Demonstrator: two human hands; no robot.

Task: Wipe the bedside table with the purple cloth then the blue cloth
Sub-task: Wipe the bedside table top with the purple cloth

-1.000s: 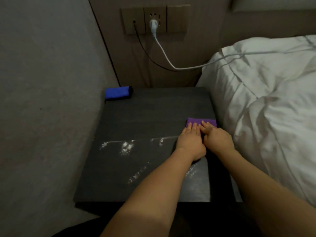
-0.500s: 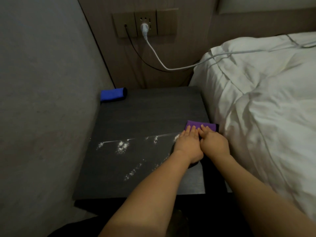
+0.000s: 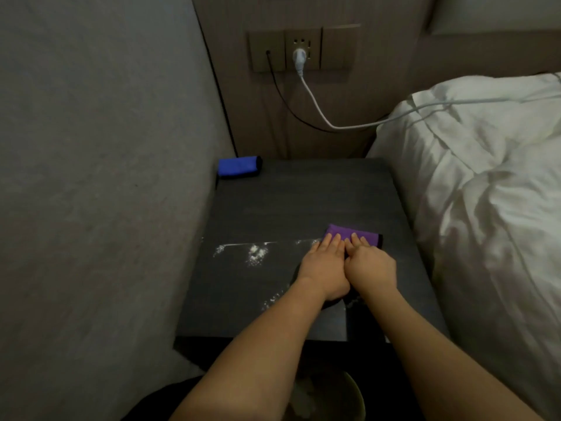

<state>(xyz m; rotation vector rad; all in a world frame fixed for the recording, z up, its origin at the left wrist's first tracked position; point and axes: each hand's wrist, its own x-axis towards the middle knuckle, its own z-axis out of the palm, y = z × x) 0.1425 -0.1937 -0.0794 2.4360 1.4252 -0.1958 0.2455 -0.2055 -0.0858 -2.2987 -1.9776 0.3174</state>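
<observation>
The dark bedside table (image 3: 273, 208) carries white powder (image 3: 256, 253) in a line and patches across its middle and front. A folded purple cloth (image 3: 361, 235) lies flat near the table's right edge. My left hand (image 3: 323, 268) and my right hand (image 3: 372, 265) rest side by side, palms down, pressing on the near part of this cloth; only its far strip shows past the fingertips. A rolled blue cloth (image 3: 238, 167) sits untouched in the table's far left corner, against the wall.
A grey wall (image 3: 106, 177) borders the table on the left. A bed with white duvet (image 3: 485, 192) stands close on the right. A white cable (image 3: 318, 110) runs from the wall socket (image 3: 300, 51) onto the bed. A bin (image 3: 334, 399) sits below the table's front edge.
Both hands have stayed pressed on the purple cloth near the table's right edge, with little sliding. My head has shifted, so the table appears further right in the view.
</observation>
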